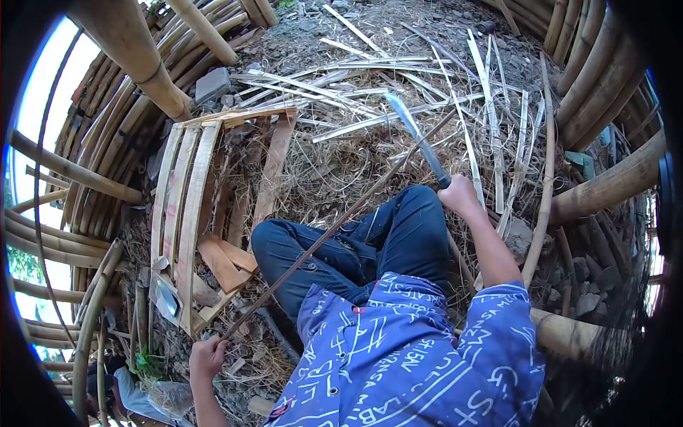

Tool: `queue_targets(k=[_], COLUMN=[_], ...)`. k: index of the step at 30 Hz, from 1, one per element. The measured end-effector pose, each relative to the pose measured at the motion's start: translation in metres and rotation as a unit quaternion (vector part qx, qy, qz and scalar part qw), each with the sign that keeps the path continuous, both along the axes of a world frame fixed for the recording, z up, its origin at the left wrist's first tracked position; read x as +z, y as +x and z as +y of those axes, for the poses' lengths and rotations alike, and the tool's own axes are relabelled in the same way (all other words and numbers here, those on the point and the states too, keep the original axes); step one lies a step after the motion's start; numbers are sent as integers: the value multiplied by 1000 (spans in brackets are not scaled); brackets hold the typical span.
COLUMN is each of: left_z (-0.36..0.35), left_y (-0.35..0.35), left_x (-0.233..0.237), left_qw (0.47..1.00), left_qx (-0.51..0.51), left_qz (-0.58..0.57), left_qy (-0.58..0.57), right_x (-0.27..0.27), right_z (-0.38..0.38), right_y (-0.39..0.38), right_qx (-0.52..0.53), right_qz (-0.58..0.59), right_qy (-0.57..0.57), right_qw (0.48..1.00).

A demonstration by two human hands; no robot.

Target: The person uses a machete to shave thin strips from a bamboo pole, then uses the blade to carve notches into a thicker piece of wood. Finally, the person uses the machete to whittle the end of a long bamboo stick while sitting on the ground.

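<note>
My right hand (459, 194) is closed around the dark handle of a long knife (416, 134), whose pale blade curves slightly at the tip and points up and away. The blade overlaps the upper part of a long, thin brown strip (334, 226) that looks like split bamboo. My left hand (207, 357) grips the strip's lower end. It runs slantwise across my bent legs (348, 245), rising to the right past my knees. Beside my left knee is a slatted wooden crate (186, 213), with loose wood pieces (226, 257) inside it.
Pale split strips (341, 78) and fibrous shavings (334, 160) litter the ground ahead. A grey block (213, 85) lies behind the crate. Thick bamboo poles (612, 178) stand and lie on both sides. At lower left, a person (131, 391) is partly visible behind poles.
</note>
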State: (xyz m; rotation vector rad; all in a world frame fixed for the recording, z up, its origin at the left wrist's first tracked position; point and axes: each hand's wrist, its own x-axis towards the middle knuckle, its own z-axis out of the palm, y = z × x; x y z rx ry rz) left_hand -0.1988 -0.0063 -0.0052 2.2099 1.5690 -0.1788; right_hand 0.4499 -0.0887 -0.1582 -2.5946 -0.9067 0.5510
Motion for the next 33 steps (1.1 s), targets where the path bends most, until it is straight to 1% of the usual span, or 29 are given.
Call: queue_targets(k=[2,3,4,6,7,10,12,13,14,15,16,17,19,20,21,22,24,26,28,29,30,31,32,33], left_z=[-1,-1,-2,0,2,0,-5,-8,-9,-6,-2,0,10,14,20,24,33,38,39,39,37,34,30,27], left_y=[8,13,19,30,26,-7,-30,-34,-51,-77,-89,-86,-60,-54,-54,-55,-43,-43,-35,-32,-29,-25,-18,-9], left_x=[2,3,5,10,11,17,17,24,20,13,7,8,9,12,5,1,-1,-5,-6,-9,-15,-21,-28,-33], left_qw=[1000,999,999,999,999,997,997,997,997,997,997,997,997,997,997,997,997,997,998,998,995,990,989,978], left_qx=[-13,-26,-25,-35,-36,-47,-6,26,29,31,34,39,59,73,69,69,59,63,49,54,62,72,81,103], left_qz=[3,7,5,20,20,32,48,52,51,43,34,13,4,1,-13,-10,-45,-43,-33,-36,-72,-108,-114,-148], left_qy=[12,23,21,35,36,46,60,53,51,58,66,64,46,32,41,45,35,18,-8,-8,-32,-56,-57,-108], right_x=[25,28,30,32,32,21,8,2,-2,-7,-11,-12,6,19,17,21,33,34,47,51,52,51,48,33], right_z=[2,2,3,5,5,-5,-25,-34,-41,-47,-55,-62,-61,-54,-46,-38,-28,-21,-13,-11,-10,-8,-8,-9], right_y=[-20,-31,-42,-56,-51,-11,43,61,73,80,82,81,64,48,38,29,19,17,4,-5,-12,-18,-22,-26], right_qx=[21,55,56,158,157,103,-6,-78,-152,-153,-156,-156,-104,-71,-84,-84,-49,-45,-42,-32,-26,-18,-8,-7], right_qz=[-8,-40,-41,-63,-63,-114,-75,-65,-55,-57,-65,-74,-57,-34,-57,-53,-44,-58,-26,-39,-43,1,44,85], right_qy=[-52,-51,-52,-75,-74,-130,-149,-144,-138,-136,-120,-109,-98,-98,-95,-91,-58,-51,-3,37,37,85,132,168], right_qw=[998,996,996,983,983,980,986,984,977,977,978,979,988,992,990,991,996,996,999,998,998,996,990,982])
